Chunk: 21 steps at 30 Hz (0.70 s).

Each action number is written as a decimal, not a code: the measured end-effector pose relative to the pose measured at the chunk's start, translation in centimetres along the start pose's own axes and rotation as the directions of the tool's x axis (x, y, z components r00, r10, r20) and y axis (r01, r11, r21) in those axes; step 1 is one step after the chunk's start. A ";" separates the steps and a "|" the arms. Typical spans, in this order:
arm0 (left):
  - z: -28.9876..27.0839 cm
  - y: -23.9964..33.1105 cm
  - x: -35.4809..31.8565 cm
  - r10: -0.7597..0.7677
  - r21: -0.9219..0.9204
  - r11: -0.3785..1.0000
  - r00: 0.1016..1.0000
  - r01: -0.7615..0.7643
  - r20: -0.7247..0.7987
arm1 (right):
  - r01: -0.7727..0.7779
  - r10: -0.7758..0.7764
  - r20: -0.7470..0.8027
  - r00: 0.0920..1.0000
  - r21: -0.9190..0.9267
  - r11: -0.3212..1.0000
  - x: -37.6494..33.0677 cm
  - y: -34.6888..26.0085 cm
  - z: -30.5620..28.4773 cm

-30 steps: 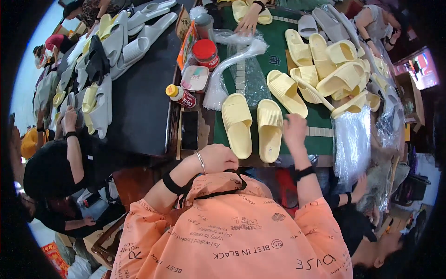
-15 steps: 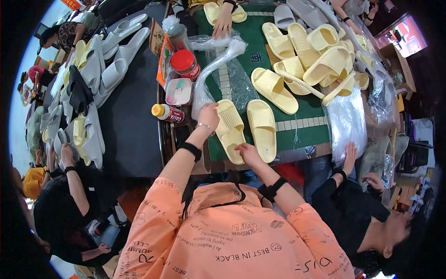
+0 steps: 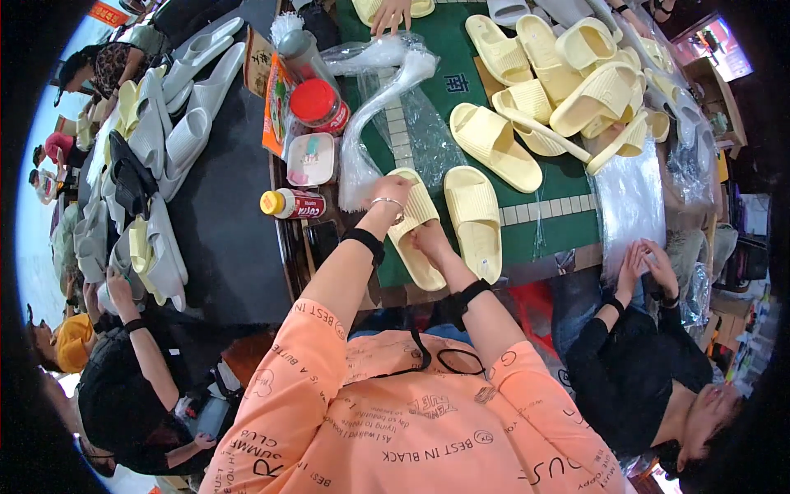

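Both hands at a pale yellow slipper, with clock directions taken from that slipper and 12 pointing away from the body. The left hand (image 3: 388,196), a bangle at its wrist, bears on the outer edge of the slipper (image 3: 423,211) at 10 o'clock; its fingers are curled, but whether they clamp the strap cannot be told. The right hand (image 3: 428,237) lies at the strap's opening, fingers bunched together and tips hidden (so a pinch cannot be told from a push). The slipper rests on the green mat (image 3: 568,179), sole down, heel toward 5.

Handling it well would seem to call for the left hand to steady the strap from outside while the right works inside without stretching the soft material; the heel is best kept flat, and the toe line kept even with the matching slipper (image 3: 473,210), which lies just beside it at 3, untouched.

Farther out, a bundle of clear plastic (image 3: 362,140) reaches close to the left hand from 11; loose film is best kept from under the sole. A yellow-capped bottle (image 3: 296,204) lies at 9, a red-lidded jar (image 3: 317,103) stands at 11, and a heap of yellow slippers (image 3: 605,99) lies at 2. A co-worker's hand (image 3: 392,15) shows at 12.
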<state>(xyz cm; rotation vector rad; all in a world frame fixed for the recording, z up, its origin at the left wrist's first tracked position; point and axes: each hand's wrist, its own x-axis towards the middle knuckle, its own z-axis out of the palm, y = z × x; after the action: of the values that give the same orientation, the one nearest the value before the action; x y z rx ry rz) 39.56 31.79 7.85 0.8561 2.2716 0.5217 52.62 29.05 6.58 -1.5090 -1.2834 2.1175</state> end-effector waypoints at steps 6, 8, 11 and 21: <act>-1.8 1.6 0.9 0.063 -0.690 0.710 0.989 -0.140 -0.136 | 0.275 -0.318 -0.010 0.948 -0.475 0.836 -8.8 1.3 -7.3; -2.2 3.6 0.3 0.081 -0.695 0.711 0.994 -0.106 -0.069 | 0.197 -0.277 -0.061 0.959 -0.560 0.805 -12.5 0.9 -10.1; -1.3 4.9 -0.2 0.226 -0.571 0.790 0.972 -0.224 -0.068 | 0.314 -0.538 -0.018 0.843 -0.796 0.518 -14.4 0.9 -12.8; 4.1 7.0 -1.9 0.451 -0.133 0.890 0.887 -0.437 0.098 | 0.560 -0.723 0.081 0.686 -0.693 0.454 -11.6 -1.6 -9.3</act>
<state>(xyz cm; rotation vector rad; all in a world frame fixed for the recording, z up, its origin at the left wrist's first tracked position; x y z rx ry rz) 46.52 36.03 9.65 1.3267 1.9097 0.7611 65.16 27.46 14.51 -1.0814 -2.2264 0.9585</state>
